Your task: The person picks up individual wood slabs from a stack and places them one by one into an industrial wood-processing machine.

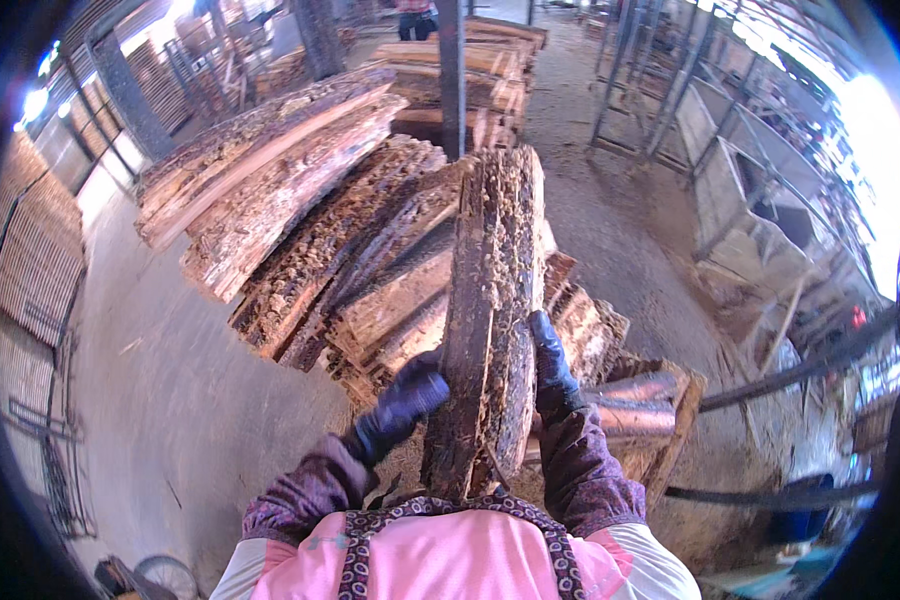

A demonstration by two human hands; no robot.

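A long, rough-barked wood slab (490, 290) stands out in front of my chest, its near end close to my apron and its far end over the wood pile (320, 230). My left hand (402, 402), in a dark glove, is closed against the slab's left side; its fingertips are partly hidden. On the right side my right hand (555, 365), also gloved, grips the slab, thumb up along the edge and the other fingers out of sight beneath. Several bark-covered slabs lie stacked and fanned out under and left of the held one.
A metal post (452, 80) rises just beyond the slab's far end. Another stack of boards (500, 50) lies behind it, with a person (417, 20) farther back. Shorter wood pieces (635, 410) sit by my right forearm. Dark rails (800, 370) and grey bins (760, 220) stand to the right.
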